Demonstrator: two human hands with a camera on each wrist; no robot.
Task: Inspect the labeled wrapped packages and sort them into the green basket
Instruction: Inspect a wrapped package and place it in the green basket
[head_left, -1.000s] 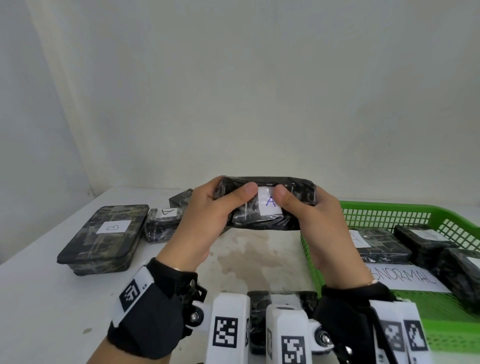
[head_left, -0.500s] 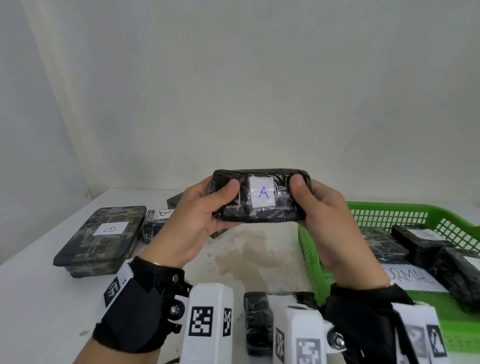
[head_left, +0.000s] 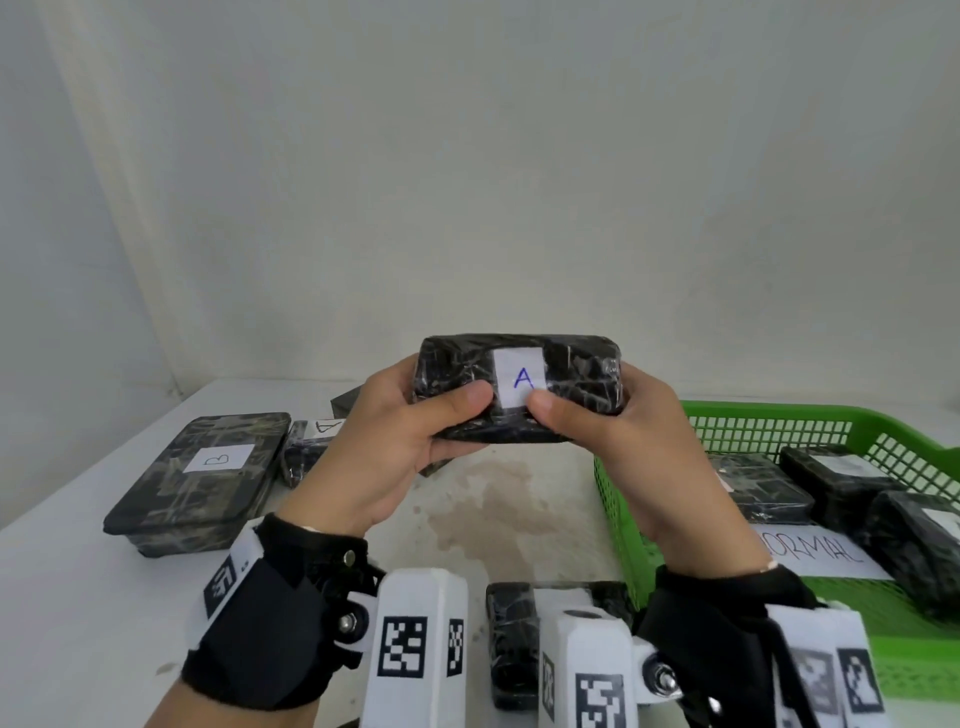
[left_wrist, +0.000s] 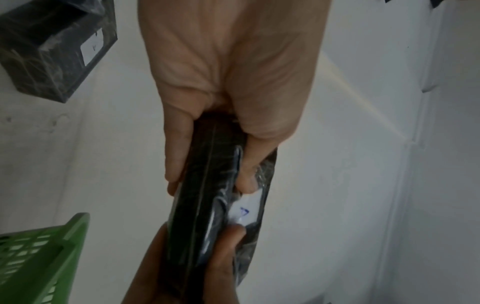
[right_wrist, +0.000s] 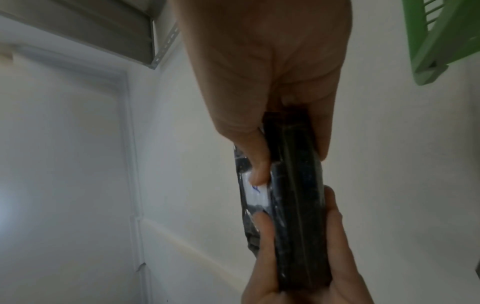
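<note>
Both hands hold up a black wrapped package (head_left: 566, 374) above the table, its white label marked "A" facing me. My left hand (head_left: 415, 421) grips its left end, thumb on the front beside the label. My right hand (head_left: 608, 415) grips the right end, thumb on the label's lower corner. In the left wrist view the package (left_wrist: 205, 205) runs edge-on between my left hand (left_wrist: 207, 144) and my right hand (left_wrist: 197, 267). The right wrist view shows the same package (right_wrist: 296, 205) edge-on. The green basket (head_left: 779, 421) stands at the right, holding several black packages and a paper sign reading "NORMAL".
On the white table (head_left: 78, 597) at the left lies a large camouflage-wrapped box marked "B" (head_left: 197, 478), with a smaller labeled package (head_left: 311, 447) beside it. Another black package (head_left: 514, 639) lies near the front edge, partly hidden by the wrist cameras. A plain wall stands behind.
Both hands have lifted the package higher and tilted its label up toward me. The thumbs first moved off the label, then closed in beside it again.
</note>
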